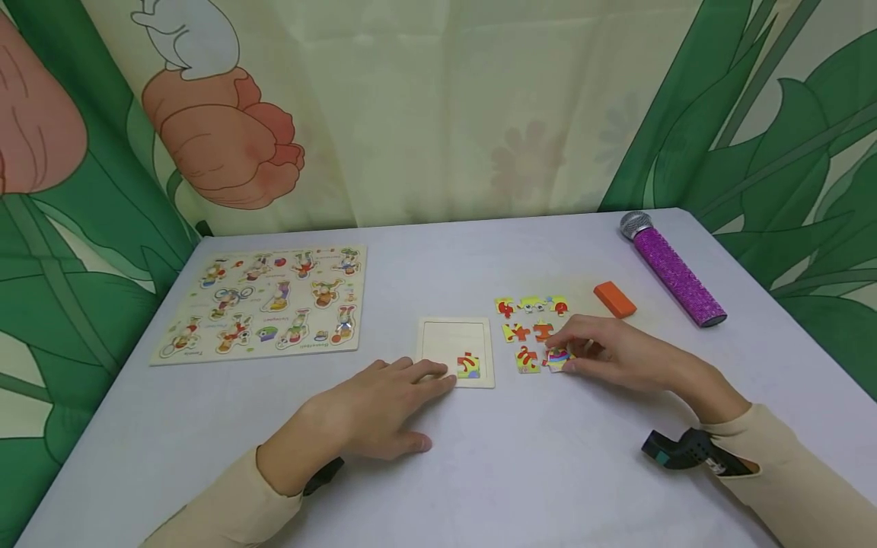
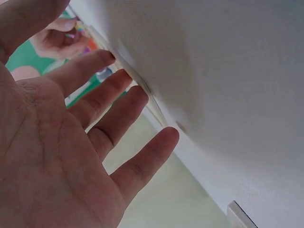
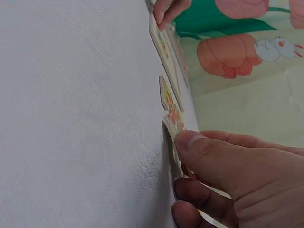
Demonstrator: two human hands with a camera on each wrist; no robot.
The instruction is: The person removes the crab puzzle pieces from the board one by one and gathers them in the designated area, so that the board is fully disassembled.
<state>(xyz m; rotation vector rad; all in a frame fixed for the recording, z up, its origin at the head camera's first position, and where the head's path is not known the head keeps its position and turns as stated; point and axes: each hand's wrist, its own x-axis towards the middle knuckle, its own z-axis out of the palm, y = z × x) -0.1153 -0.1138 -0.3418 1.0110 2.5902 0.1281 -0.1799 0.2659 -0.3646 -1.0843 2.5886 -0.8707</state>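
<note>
A small square wooden puzzle tray (image 1: 448,335) lies on the table, with one colourful jigsaw piece (image 1: 469,368) in its lower right corner. My left hand (image 1: 384,407) rests at the tray's left and lower edge, fingers fairly straight and spread; its palm shows in the left wrist view. To the right of the tray, my right hand (image 1: 620,354) pinches a rainbow-patterned jigsaw piece (image 1: 558,359) between thumb and fingers. In the right wrist view this piece looks tilted, one edge off the cloth. Several loose jigsaw pieces (image 1: 527,359) lie beside it in rough rows, partly hidden by the hand.
At the left lies a large wooden puzzle board (image 1: 256,320) with cartoon animal figures. An orange block (image 1: 614,300) sits beyond my right hand, and a glittery purple microphone (image 1: 678,274) lies at the back right. A printed curtain (image 1: 438,114) hangs behind the white-covered table (image 1: 479,472).
</note>
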